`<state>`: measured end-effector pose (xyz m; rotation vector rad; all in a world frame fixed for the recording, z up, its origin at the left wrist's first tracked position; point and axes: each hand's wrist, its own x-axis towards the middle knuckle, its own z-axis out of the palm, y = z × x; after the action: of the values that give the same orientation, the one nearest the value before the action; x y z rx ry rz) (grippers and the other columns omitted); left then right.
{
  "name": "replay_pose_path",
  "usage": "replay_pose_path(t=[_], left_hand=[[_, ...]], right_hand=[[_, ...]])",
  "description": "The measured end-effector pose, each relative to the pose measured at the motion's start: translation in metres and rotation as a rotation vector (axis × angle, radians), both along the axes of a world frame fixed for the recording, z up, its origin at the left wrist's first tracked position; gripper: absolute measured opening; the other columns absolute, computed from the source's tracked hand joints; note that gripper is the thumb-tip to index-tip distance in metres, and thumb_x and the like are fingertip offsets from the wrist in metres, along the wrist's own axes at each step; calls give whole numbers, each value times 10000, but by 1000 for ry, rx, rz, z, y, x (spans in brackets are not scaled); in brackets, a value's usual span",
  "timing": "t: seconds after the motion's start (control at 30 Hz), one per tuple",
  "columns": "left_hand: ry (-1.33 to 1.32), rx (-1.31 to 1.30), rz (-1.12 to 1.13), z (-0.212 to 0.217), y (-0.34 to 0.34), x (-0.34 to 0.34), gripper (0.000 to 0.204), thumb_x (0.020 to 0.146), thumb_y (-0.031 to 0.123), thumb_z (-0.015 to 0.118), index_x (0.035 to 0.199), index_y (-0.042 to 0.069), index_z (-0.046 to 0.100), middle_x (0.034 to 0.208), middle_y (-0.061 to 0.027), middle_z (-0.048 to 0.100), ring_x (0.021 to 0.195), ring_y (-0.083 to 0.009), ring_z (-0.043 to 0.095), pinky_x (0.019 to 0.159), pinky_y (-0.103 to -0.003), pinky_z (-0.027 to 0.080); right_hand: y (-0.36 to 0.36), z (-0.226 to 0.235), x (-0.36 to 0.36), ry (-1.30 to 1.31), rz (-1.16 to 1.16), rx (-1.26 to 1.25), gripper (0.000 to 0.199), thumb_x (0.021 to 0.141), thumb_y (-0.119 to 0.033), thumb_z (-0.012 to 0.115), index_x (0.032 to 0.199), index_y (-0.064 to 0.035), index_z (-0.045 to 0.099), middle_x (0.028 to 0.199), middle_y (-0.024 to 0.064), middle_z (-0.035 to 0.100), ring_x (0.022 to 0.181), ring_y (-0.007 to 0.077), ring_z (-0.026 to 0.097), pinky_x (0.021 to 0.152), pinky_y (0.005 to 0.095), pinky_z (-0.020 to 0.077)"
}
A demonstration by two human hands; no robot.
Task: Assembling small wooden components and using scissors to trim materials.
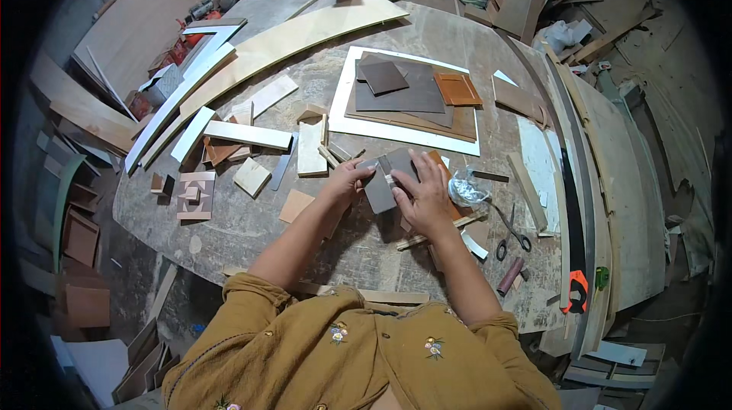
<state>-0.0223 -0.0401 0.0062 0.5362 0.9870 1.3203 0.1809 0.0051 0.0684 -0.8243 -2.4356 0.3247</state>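
Note:
Above the workbench, close in front of me, I hold a small dark grey-brown panel point(379, 196) tilted in both hands. A seam or edge runs across it, with a small pale piece at its middle. My left hand point(348, 183) pinches the panel's left edge between thumb and fingers. On the other side, my right hand point(424, 192) grips it, thumb pressed by the pale piece and fingers spread over the far part. Whether this is one panel or two joined ones I cannot tell. Beside my right hand sits a clear plastic container point(467, 187) with whitish contents.
Black scissors point(512, 231) and a maroon cylinder point(511, 276) lie to the right, near an orange-handled tool point(577, 292). Farther back, a white board point(412, 138) bears stacked dark panels and an orange-brown framed panel point(457, 90). Wood offcuts point(252, 176) and long boards point(305, 31) cover the left.

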Motion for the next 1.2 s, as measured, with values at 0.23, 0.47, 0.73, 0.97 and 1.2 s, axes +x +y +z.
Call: replay_pose_path(t=[0.23, 0.47, 0.73, 0.97, 1.2], left_hand=[[-211, -55, 66, 25, -4, 11, 251, 876, 205, 530, 1076, 56, 556, 973, -48, 618, 883, -154, 591, 789, -314, 487], [-294, 41, 35, 43, -20, 24, 303, 866, 206, 559, 1135, 76, 513, 1069, -50, 590, 952, -157, 596, 829, -359, 519], [-119, 105, -51, 75, -41, 32, 230, 863, 172, 568, 1069, 79, 531, 925, -23, 601, 798, -105, 610, 762, -312, 546], [89, 125, -26, 84, -43, 43, 155, 876, 221, 582, 973, 105, 612, 692, 85, 537, 515, 3, 388, 460, -158, 292], [75, 90, -37, 85, -45, 45, 163, 859, 227, 602, 957, 102, 638, 664, 96, 529, 506, 6, 370, 458, -158, 267]], right_hand=[[14, -12, 14, 358, -86, -342, 449, 800, -174, 608, 1232, -84, 527, 1281, 187, 469, 1167, 355, 456, 981, 426, 358], [13, 5, 19, 862, 36, -1129, 376, 910, -152, 535, 1252, -4, 480, 1129, 89, 566, 969, 123, 561, 824, 271, 470], [6, 41, 24, 875, 17, -1159, 303, 916, -133, 533, 1183, 9, 549, 944, 38, 626, 779, 91, 601, 722, 249, 503], [3, 48, 29, 803, 43, -1119, 315, 907, -126, 539, 1187, 16, 555, 972, 39, 618, 828, 74, 571, 744, 216, 468], [-5, 66, 34, 745, 33, -1131, 434, 874, -134, 563, 1286, -26, 477, 658, -73, 448, 573, 10, 401, 518, 171, 350]])
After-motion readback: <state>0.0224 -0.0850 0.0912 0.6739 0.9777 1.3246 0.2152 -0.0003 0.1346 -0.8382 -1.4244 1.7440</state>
